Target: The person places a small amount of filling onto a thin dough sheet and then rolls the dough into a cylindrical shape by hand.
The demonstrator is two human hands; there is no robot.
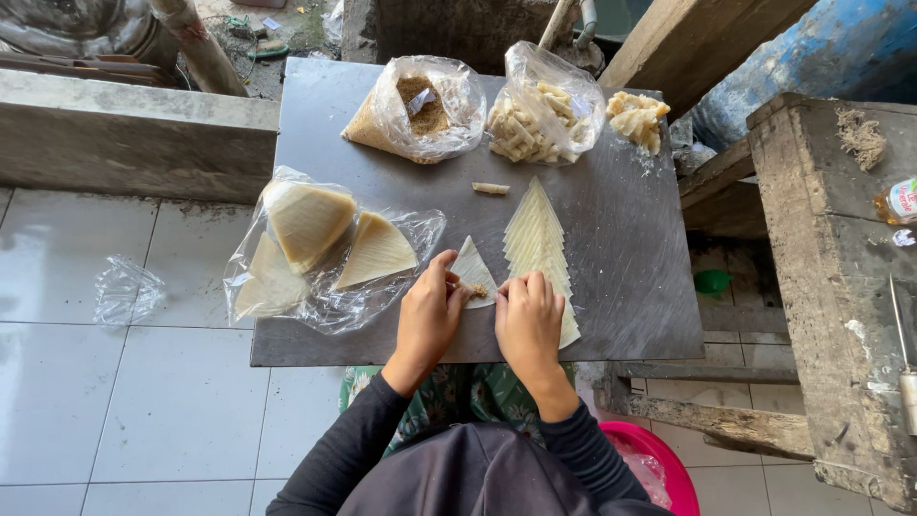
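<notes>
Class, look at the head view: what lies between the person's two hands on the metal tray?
Between left hand and right hand: a triangular wrapper with brown filling.

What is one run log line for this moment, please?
left hand: on triangular wrapper with filling | right hand: on same wrapper's edge | beside: fanned wrapper stack | surface: grey board

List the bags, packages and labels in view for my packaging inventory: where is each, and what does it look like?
Clear plastic bag: board's left side, flat, holding pale triangular wrapper stacks.
Crumb bag: board's top, clear, open, brown crumbs inside.
Roll bag: right of it, clear, pale rolled pieces.
Empty bag: floor tiles at left, crumpled, clear.
Bottle label: far right ledge, red and white.
</notes>
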